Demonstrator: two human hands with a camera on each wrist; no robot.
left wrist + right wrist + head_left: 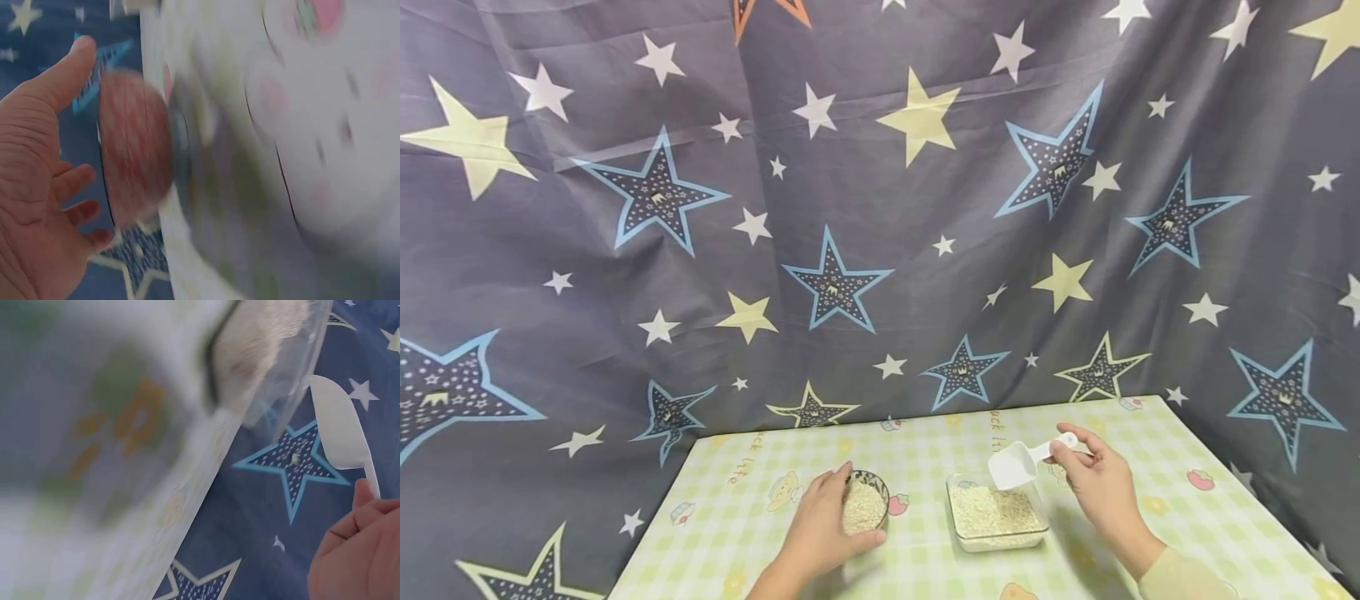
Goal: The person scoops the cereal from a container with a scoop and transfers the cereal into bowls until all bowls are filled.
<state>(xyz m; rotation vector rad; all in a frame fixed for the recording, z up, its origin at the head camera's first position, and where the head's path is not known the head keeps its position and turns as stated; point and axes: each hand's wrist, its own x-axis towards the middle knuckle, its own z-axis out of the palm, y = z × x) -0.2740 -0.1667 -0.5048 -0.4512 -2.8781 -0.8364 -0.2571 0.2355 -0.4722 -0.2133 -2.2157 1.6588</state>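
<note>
My left hand (826,523) is at the left side of a small round bowl (886,487), thumb near its front rim and fingers near its back rim. The fingers are spread and slightly bent, and contact with the rim is hard to tell. Seen from the left wrist, the bowl (136,150) has a reddish outer wall. Pale grain or flakes (862,507) fill it. My right hand (1101,487) pinches the handle of a white scoop (1013,467) above a clear rectangular container (1000,543) of similar pale grain (988,510). The scoop's contents cannot be made out.
Both containers stand on a table with a green-and-white checked cloth (917,575) printed with cartoon figures and fruit. Behind and beside the table hangs a dark curtain (865,200) patterned with stars. The bowl and the container stand apart, side by side.
</note>
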